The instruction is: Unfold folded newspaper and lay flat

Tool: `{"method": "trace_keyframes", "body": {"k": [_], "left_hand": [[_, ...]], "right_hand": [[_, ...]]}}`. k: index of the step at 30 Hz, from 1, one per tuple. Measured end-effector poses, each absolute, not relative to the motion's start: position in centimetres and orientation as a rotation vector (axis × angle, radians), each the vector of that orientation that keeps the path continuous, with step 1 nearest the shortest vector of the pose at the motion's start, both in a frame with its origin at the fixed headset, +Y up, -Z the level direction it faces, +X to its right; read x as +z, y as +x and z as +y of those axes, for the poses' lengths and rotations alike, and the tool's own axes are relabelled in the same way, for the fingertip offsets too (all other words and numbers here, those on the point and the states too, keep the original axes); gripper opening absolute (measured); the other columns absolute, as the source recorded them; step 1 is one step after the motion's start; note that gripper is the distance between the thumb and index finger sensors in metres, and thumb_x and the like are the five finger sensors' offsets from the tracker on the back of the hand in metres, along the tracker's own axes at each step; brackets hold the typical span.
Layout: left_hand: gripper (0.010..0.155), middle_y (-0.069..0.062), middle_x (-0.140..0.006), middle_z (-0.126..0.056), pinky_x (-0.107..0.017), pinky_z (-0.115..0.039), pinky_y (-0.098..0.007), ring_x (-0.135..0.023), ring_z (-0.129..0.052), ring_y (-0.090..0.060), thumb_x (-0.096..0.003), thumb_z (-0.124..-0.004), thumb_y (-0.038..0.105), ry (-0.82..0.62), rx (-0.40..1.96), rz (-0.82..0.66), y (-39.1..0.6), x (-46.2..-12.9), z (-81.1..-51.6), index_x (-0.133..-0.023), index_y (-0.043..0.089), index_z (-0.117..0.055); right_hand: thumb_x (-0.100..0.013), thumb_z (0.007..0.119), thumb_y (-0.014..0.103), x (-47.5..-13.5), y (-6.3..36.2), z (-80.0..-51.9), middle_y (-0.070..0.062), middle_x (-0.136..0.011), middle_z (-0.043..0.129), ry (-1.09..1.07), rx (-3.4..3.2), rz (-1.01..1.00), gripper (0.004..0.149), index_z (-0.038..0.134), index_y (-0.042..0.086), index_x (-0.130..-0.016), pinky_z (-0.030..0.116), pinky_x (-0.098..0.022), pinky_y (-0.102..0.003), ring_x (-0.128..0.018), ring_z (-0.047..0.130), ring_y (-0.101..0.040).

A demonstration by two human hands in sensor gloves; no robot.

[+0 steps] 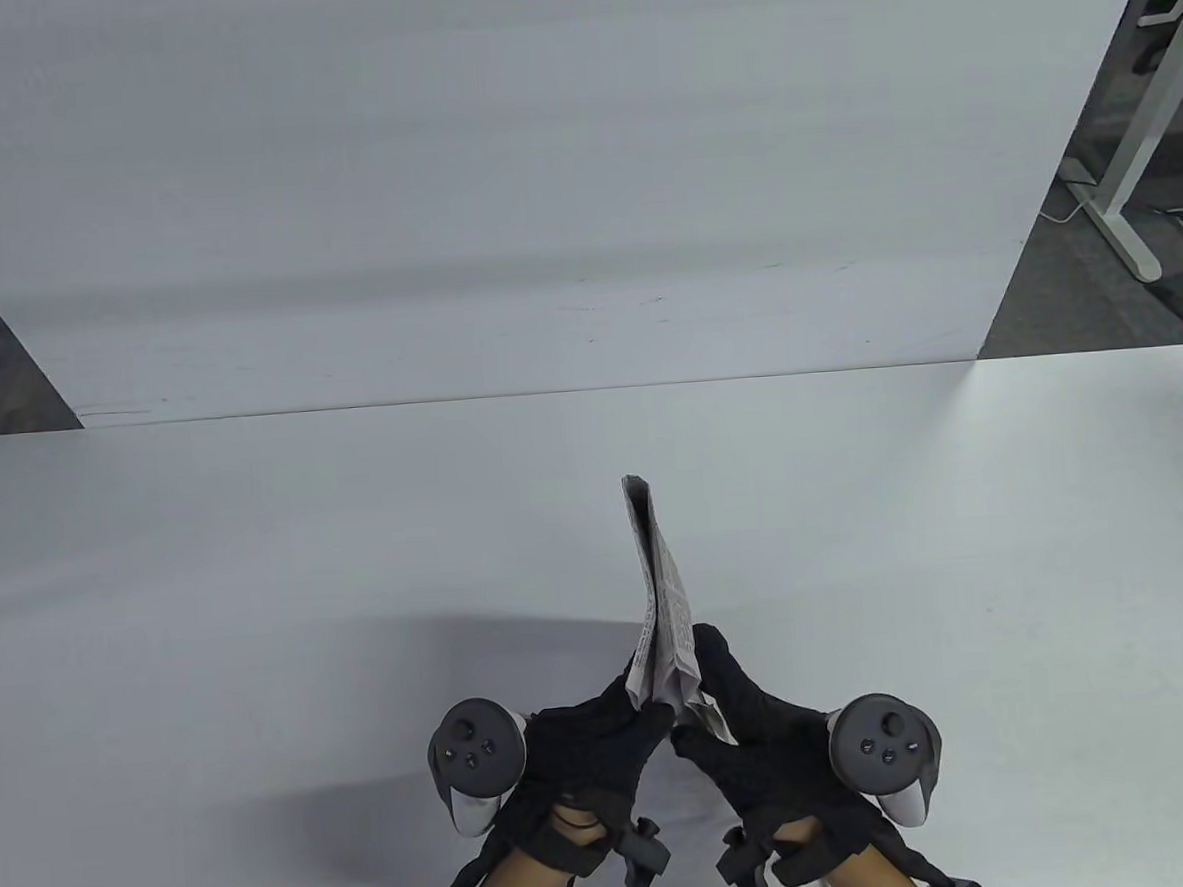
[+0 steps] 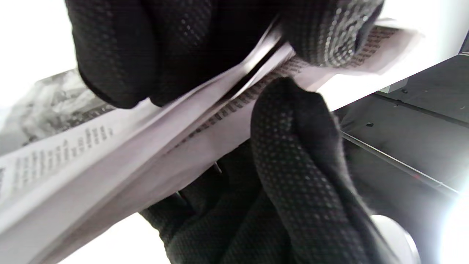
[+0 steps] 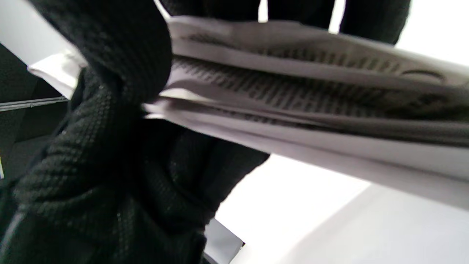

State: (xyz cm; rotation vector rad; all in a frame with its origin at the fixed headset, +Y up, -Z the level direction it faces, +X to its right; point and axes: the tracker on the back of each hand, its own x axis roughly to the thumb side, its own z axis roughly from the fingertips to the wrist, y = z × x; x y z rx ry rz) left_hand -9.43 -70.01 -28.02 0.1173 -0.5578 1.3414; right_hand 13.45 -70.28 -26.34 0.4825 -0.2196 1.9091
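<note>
A folded newspaper [image 1: 662,609] stands on edge above the white table [image 1: 257,544], pointing away from me, its near end held between both hands. My left hand [image 1: 609,723] grips the near end from the left, and my right hand [image 1: 717,696] grips it from the right. In the left wrist view my fingers [image 2: 300,154] pinch the paper's layers [image 2: 91,154], which are slightly parted. In the right wrist view my thumb [image 3: 121,62] presses on the stacked pages [image 3: 293,91], with other fingers behind them.
A white board [image 1: 535,166] stands upright behind the table's far edge. A desk leg [image 1: 1135,150] and cables on dark floor lie at the far right. The table's near edge is close under my wrists.
</note>
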Motion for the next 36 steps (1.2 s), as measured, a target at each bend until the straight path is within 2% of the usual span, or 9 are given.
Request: {"method": "trace_keyframes", "body": {"k": [3, 6, 12, 15, 20, 25, 28, 32, 36], "left_hand": [[0.060, -0.029, -0.095, -0.072, -0.050, -0.089, -0.052, -0.081, -0.088, -0.050, -0.0469, -0.072, 0.038, 0.067, 1.369, -0.604, -9.2, -28.2, -70.3, -0.098, 0.007, -0.066], [0.058, -0.029, -0.095, -0.070, -0.051, -0.088, -0.053, -0.082, -0.086, -0.051, -0.0476, -0.070, 0.037, 0.027, 1.389, -0.622, -9.2, -28.3, -70.2, -0.098, 0.007, -0.065], [0.053, -0.028, -0.093, -0.079, -0.048, -0.090, -0.053, -0.078, -0.094, -0.048, -0.0476, -0.075, 0.032, 0.045, 1.372, -0.596, -9.9, -28.5, -69.7, -0.096, 0.009, -0.073], [0.048, -0.022, -0.085, -0.093, -0.042, -0.091, -0.051, -0.071, -0.103, -0.044, -0.0466, -0.078, 0.032, 0.136, 1.298, -0.491, -12.1, -29.1, -68.8, -0.090, 0.014, -0.084], [0.043, -0.016, -0.078, -0.102, -0.038, -0.093, -0.047, -0.059, -0.113, -0.038, -0.0445, -0.083, 0.030, 0.329, 1.124, -0.270, -17.8, -30.1, -67.9, -0.085, 0.017, -0.089], [0.040, -0.013, -0.057, -0.111, -0.023, -0.095, -0.039, -0.029, -0.120, -0.029, -0.0418, -0.086, 0.029, 0.348, 1.095, -0.154, -22.1, -31.5, -68.1, -0.078, 0.017, -0.095], [0.040, -0.012, -0.056, -0.111, -0.021, -0.094, -0.038, -0.024, -0.119, -0.027, -0.0422, -0.086, 0.029, 0.288, 1.137, -0.169, -22.4, -31.9, -68.9, -0.079, 0.016, -0.095], [0.040, -0.013, -0.061, -0.109, -0.026, -0.092, -0.042, -0.032, -0.117, -0.032, -0.0429, -0.086, 0.029, 0.283, 1.153, -0.137, -23.0, -32.1, -69.6, -0.080, 0.016, -0.094], [0.057, -0.019, -0.086, -0.092, -0.046, -0.082, -0.053, -0.064, -0.103, -0.046, -0.0432, -0.088, 0.034, 0.431, 1.130, -0.013, -24.6, -31.2, -69.2, -0.095, 0.015, -0.076]], "right_hand": [[-0.035, 0.098, 0.045, -26.4, 13.5, -70.2, -0.018, -0.110, 0.065, 0.511, 1.921, -0.210, 0.089, 0.050, 0.018, -0.105, 0.064, -0.061, -0.072, -0.091, 0.080, -0.055], [-0.033, 0.100, 0.042, -26.2, 13.4, -70.1, -0.017, -0.110, 0.066, 0.494, 1.957, -0.246, 0.089, 0.051, 0.019, -0.104, 0.067, -0.062, -0.068, -0.090, 0.083, -0.053], [-0.045, 0.083, 0.029, -26.4, 14.3, -70.2, -0.012, -0.100, 0.084, 0.345, 1.877, -0.308, 0.052, 0.074, 0.021, -0.096, 0.071, -0.060, -0.064, -0.080, 0.094, -0.048], [-0.045, 0.083, 0.028, -26.5, 15.8, -69.6, -0.013, -0.092, 0.094, 0.266, 1.910, -0.417, 0.048, 0.080, 0.020, -0.092, 0.075, -0.058, -0.063, -0.073, 0.100, -0.046], [-0.045, 0.085, 0.027, -27.2, 20.1, -69.2, -0.014, -0.084, 0.100, 0.077, 1.865, -0.513, 0.045, 0.083, 0.021, -0.090, 0.079, -0.054, -0.060, -0.065, 0.105, -0.044], [-0.041, 0.087, 0.022, -28.3, 23.9, -69.2, -0.015, -0.070, 0.108, -0.030, 1.849, -0.479, 0.041, 0.093, 0.019, -0.082, 0.084, -0.049, -0.056, -0.049, 0.110, -0.039], [-0.041, 0.088, 0.020, -28.7, 24.0, -69.4, -0.015, -0.067, 0.109, 0.025, 1.855, -0.437, 0.040, 0.094, 0.016, -0.080, 0.084, -0.047, -0.056, -0.043, 0.111, -0.038], [-0.040, 0.088, 0.020, -28.4, 23.5, -69.3, -0.016, -0.066, 0.109, 0.059, 1.846, -0.433, 0.040, 0.094, 0.016, -0.080, 0.084, -0.046, -0.056, -0.043, 0.110, -0.039], [-0.040, 0.088, 0.021, -27.6, 22.9, -68.8, -0.015, -0.067, 0.109, 0.060, 1.903, -0.508, 0.040, 0.095, 0.017, -0.079, 0.084, -0.046, -0.056, -0.043, 0.110, -0.039]]}}
